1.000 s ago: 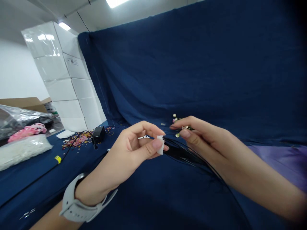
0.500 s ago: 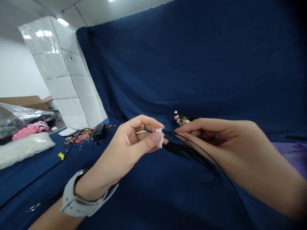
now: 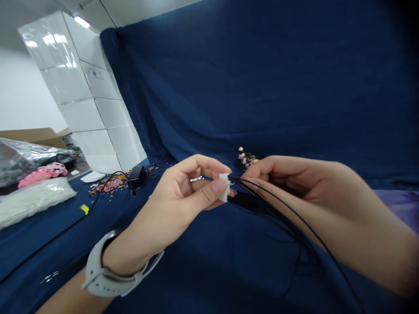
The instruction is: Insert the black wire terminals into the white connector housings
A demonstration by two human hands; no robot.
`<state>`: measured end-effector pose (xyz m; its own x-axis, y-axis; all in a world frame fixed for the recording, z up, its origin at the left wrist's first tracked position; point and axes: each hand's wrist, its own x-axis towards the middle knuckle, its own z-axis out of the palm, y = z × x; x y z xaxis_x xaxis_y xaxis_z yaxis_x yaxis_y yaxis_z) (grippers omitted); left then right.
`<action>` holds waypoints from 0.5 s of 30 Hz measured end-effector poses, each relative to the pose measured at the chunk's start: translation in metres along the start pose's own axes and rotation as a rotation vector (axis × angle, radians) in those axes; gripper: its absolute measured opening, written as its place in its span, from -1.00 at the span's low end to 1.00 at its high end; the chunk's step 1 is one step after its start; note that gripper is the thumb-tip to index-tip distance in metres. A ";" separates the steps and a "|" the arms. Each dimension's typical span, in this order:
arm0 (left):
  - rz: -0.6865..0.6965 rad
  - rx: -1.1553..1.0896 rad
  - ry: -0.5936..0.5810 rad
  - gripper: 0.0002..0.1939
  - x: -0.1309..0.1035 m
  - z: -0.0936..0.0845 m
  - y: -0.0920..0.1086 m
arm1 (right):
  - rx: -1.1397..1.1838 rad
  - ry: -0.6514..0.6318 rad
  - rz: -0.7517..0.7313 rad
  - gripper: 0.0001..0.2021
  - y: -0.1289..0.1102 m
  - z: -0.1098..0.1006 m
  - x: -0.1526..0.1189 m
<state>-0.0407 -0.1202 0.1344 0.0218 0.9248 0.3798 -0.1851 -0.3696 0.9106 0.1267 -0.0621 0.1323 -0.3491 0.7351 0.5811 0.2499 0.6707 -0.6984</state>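
Between the thumb and fingers of my left hand (image 3: 193, 187) is a white plastic wire connector (image 3: 224, 187), held upright. A bundle of thin black wires (image 3: 262, 207) runs out of its right side and droops down to the right. My right hand (image 3: 294, 183) is closed in a pinch just right of the connector, its fingertips at one of the upper wires. That wire's far length curves down past my right wrist. Where the wires enter the connector is partly hidden by my left thumb. A grey watch strap (image 3: 104, 279) circles my left wrist.
Small colourful pieces (image 3: 113, 185) lie scattered on the blue cloth (image 3: 212, 270) near a black power adapter (image 3: 136, 175). White boxes (image 3: 94, 117) are stacked behind. A clear bag of white material (image 3: 39, 198), a pink plush (image 3: 42, 174) and small flowers (image 3: 245, 159) are around.
Both hands stay close together; my left hand and the connector appear slightly farther right. The loose wires have swung lower and spread to the right. The camera view has shifted a little.
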 end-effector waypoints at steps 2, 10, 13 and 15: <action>-0.007 -0.004 -0.013 -0.93 0.001 0.000 -0.001 | -0.010 0.003 -0.003 -0.50 -0.001 0.000 0.000; -0.002 -0.014 -0.029 -0.93 0.002 -0.001 -0.005 | 0.029 -0.141 -0.030 -0.70 -0.009 -0.006 0.002; 0.016 0.028 -0.026 -0.89 0.000 -0.001 -0.004 | -0.006 -0.122 -0.066 -0.74 -0.011 -0.008 0.000; 0.032 0.060 -0.011 -0.87 -0.001 0.000 -0.003 | -0.035 -0.110 -0.082 -0.76 -0.010 -0.009 -0.001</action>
<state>-0.0397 -0.1199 0.1309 0.0278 0.9114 0.4106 -0.1265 -0.4043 0.9058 0.1330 -0.0681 0.1426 -0.4658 0.6635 0.5855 0.2469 0.7328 -0.6341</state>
